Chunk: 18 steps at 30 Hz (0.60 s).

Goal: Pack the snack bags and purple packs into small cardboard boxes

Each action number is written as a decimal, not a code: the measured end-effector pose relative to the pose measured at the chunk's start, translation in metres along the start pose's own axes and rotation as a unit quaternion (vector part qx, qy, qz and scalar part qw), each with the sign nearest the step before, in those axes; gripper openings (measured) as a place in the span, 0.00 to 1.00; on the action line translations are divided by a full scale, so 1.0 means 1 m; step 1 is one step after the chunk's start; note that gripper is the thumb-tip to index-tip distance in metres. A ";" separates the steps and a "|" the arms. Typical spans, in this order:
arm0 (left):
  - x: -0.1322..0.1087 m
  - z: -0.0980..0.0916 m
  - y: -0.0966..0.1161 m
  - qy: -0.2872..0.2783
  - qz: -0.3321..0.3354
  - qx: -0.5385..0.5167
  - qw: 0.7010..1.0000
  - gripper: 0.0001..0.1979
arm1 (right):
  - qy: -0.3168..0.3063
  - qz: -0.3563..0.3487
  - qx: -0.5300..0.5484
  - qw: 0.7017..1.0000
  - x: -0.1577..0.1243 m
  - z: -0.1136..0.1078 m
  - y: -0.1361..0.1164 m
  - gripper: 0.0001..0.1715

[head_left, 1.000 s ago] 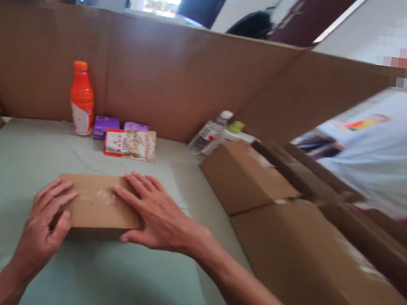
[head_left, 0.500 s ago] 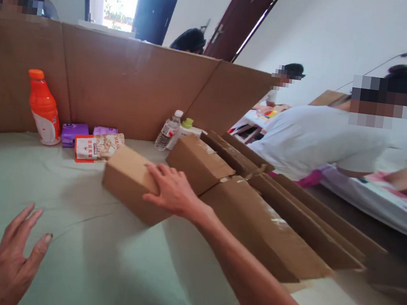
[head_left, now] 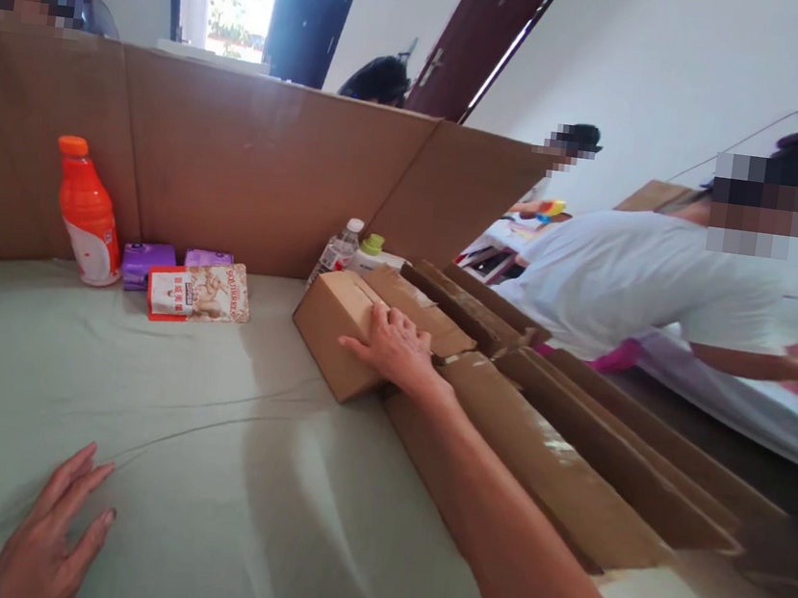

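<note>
My right hand (head_left: 397,345) grips a small brown cardboard box (head_left: 326,329), with the thumb on its top and the fingers over the far edge; part of the grip is hidden. The box stands against the folded cardboard (head_left: 499,428) on the right side of the table. Behind it are a clear water bottle (head_left: 336,251) and a white bottle with a green cap (head_left: 374,249), both partly covered. Near the front left, my left hand (head_left: 57,529) is empty, fingers apart, just over the pale green tablecloth (head_left: 203,469).
An orange bottle (head_left: 93,218), two purple packs (head_left: 148,263) and a red-and-beige snack pouch (head_left: 200,292) are at the back left. A tall cardboard wall (head_left: 262,166) closes off the far side. A person in a white shirt (head_left: 634,279) sits to the right.
My right hand has moved the cardboard box right and away from me, from beside the pouch to the folded cardboard. My left hand has shifted slightly right and down, still open.
</note>
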State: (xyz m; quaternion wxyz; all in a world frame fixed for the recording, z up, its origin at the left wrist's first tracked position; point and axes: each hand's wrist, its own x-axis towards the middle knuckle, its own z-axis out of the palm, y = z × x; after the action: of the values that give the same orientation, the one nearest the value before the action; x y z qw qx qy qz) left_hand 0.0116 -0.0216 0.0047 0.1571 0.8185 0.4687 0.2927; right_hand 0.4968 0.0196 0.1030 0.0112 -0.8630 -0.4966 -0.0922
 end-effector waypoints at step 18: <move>0.053 -0.182 -0.066 0.311 -0.156 0.241 0.906 0.23 | 0.114 -0.375 0.188 0.901 -0.128 0.108 -0.143 0.30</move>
State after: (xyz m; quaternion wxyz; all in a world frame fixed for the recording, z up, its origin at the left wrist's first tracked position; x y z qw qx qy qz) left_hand -0.1258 0.0549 0.1288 -0.1554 0.6148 0.6721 0.3823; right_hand 0.3270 -0.0055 -0.0355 0.1941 -0.5782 -0.7870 -0.0927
